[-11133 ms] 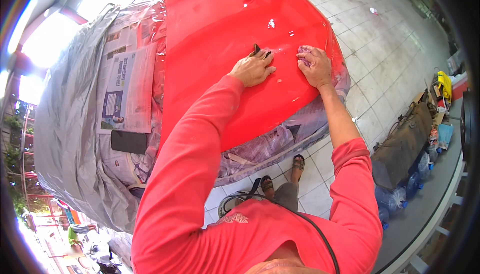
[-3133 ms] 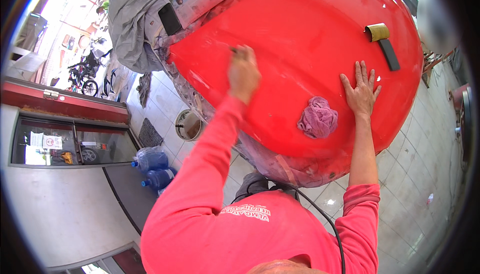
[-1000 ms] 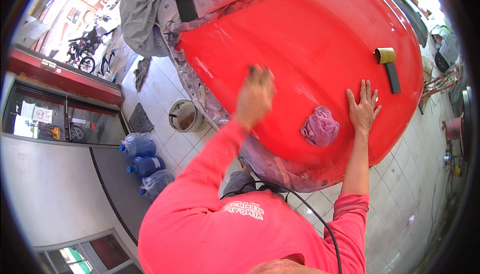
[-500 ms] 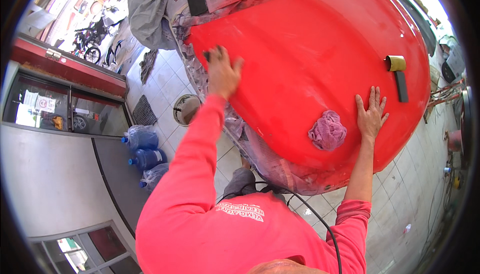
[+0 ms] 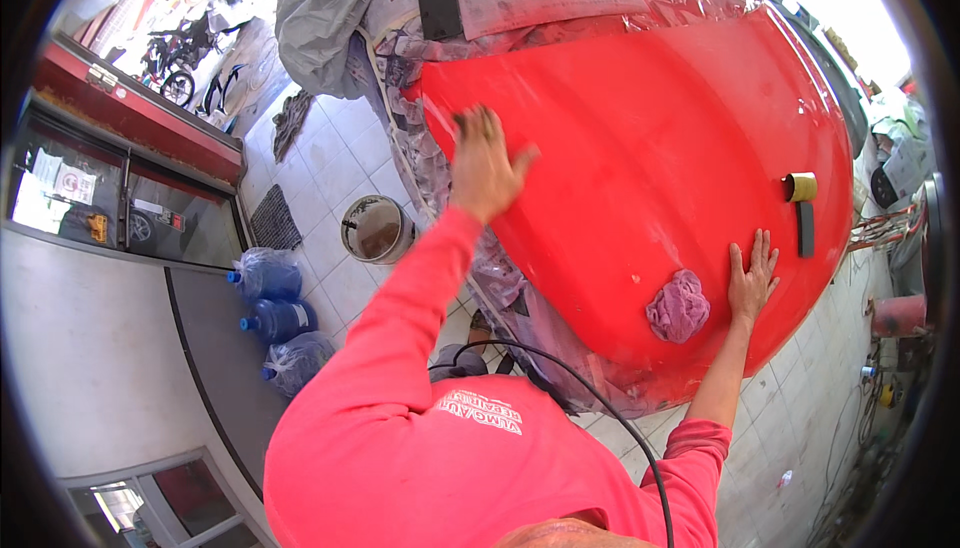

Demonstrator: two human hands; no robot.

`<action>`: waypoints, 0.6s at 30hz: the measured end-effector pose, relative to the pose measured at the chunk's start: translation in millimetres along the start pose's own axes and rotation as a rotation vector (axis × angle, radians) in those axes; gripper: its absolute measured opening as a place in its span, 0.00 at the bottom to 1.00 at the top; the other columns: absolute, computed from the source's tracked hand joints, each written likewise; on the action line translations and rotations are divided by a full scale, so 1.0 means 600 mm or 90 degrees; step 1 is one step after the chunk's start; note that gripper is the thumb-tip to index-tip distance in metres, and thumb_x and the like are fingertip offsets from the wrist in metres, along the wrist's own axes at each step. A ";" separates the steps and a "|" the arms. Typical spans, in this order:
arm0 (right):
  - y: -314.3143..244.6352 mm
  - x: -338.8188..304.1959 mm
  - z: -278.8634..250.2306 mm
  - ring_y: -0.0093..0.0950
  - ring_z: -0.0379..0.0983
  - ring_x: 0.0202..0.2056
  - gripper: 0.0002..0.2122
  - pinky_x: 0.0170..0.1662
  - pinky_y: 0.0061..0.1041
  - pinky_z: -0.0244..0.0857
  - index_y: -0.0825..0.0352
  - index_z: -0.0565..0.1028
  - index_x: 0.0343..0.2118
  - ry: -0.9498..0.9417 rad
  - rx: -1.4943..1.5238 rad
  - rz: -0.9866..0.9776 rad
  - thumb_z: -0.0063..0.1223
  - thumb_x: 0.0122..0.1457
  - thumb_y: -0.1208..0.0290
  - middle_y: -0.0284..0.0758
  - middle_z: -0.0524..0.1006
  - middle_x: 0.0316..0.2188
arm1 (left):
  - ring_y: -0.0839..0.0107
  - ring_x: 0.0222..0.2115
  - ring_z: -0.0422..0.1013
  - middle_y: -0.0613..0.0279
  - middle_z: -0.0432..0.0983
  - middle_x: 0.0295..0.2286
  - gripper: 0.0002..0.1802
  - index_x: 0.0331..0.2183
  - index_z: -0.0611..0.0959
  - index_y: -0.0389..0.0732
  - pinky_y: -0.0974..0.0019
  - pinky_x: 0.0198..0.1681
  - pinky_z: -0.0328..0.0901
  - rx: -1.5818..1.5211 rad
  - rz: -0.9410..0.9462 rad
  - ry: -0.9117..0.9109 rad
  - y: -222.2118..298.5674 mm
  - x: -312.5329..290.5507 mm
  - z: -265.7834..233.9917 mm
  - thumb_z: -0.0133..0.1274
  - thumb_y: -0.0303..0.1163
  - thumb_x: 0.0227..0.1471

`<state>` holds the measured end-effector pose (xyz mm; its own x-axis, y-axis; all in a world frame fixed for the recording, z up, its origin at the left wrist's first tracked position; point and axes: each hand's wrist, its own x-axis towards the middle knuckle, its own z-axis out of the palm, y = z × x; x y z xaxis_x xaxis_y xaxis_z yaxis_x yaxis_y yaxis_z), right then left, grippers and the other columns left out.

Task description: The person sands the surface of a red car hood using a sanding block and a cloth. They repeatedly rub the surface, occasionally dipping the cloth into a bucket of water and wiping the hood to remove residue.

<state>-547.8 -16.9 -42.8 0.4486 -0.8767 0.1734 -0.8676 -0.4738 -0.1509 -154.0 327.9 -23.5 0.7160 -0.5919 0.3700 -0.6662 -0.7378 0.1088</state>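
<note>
Small dark flat piece (image 5: 460, 124) at left hand (image 5: 487, 173) fingertips, over glossy red curved car hood (image 5: 620, 148); whether clasped, cannot tell. Piece looks light: pinch edges. Hood seems stiff, slippery. Crumpled pink cloth (image 5: 679, 306) sits on hood, likely soft, bunches from top. Right hand (image 5: 752, 278) released, resting flat, near rolled golden-yellow sheet (image 5: 800, 187), black rectangular bar (image 5: 805, 232).

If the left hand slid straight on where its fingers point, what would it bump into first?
Sliding on over the red panel, the left hand would likely meet the crinkled masking at the panel's edge first; depth is unclear.
</note>
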 end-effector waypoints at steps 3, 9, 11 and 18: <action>0.004 -0.004 -0.006 0.35 0.41 0.79 0.38 0.75 0.66 0.32 0.41 0.57 0.76 0.004 0.004 0.009 0.46 0.67 0.32 0.17 0.52 0.79 | 0.38 0.72 0.51 0.29 0.54 0.69 0.55 0.69 0.61 0.25 0.43 0.75 0.48 -0.102 0.118 -0.013 0.000 -0.067 -0.015 0.48 0.67 0.64; -0.023 0.010 0.015 0.35 0.42 0.79 0.37 0.75 0.66 0.32 0.41 0.58 0.76 0.011 0.041 -0.020 0.48 0.67 0.34 0.16 0.53 0.78 | 0.41 0.72 0.52 0.34 0.56 0.70 0.56 0.68 0.65 0.25 0.44 0.74 0.49 -0.059 -0.095 0.030 -0.169 0.150 0.010 0.44 0.70 0.65; -0.022 0.013 0.015 0.34 0.42 0.79 0.37 0.76 0.65 0.32 0.41 0.58 0.76 0.009 0.036 -0.018 0.48 0.67 0.34 0.16 0.53 0.78 | 0.40 0.72 0.52 0.34 0.56 0.70 0.55 0.67 0.66 0.24 0.43 0.74 0.49 -0.020 -0.111 0.061 -0.135 0.150 0.019 0.43 0.69 0.65; 0.004 0.003 0.001 0.34 0.41 0.79 0.39 0.76 0.64 0.32 0.41 0.58 0.76 -0.002 0.021 0.018 0.48 0.66 0.32 0.15 0.53 0.78 | 0.39 0.74 0.44 0.32 0.50 0.72 0.55 0.71 0.59 0.27 0.43 0.76 0.44 -0.192 0.328 -0.014 0.024 -0.152 -0.004 0.46 0.67 0.65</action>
<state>-548.8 -19.5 -43.6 0.4252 -0.8897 0.1665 -0.8721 -0.4519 -0.1878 -229.8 372.0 -53.5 0.2870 -0.8578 0.4263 -0.9563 -0.2310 0.1791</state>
